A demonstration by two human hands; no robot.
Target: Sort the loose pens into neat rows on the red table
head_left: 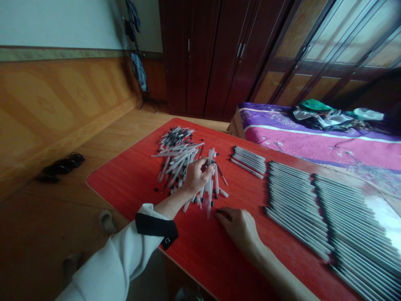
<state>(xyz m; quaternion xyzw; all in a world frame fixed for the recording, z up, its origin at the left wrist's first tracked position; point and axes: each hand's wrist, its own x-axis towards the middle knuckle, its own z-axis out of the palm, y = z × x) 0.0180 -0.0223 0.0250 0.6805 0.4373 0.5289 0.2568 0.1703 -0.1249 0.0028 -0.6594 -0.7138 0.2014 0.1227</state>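
Note:
My left hand (198, 175) reaches into a loose pile of white pen barrels and small black caps (180, 161) on a red table (131, 184). Its fingers are pinched on a white pen barrel (211, 165) at the pile's right edge. My right hand (239, 228) rests on the table just below the pile, fingers curled around a small dark piece (223, 214) that I cannot name. Neat rows of assembled grey pens (297, 205) lie to the right of that hand. A smaller row (249, 161) lies farther back.
A second wide row of pens (354, 221) fills the table's right side. A bed with a purple and pink cover (313, 138) stands behind the table. Dark wooden wardrobes (213, 54) line the back wall. Dark sandals (61, 165) lie on the wooden floor at left.

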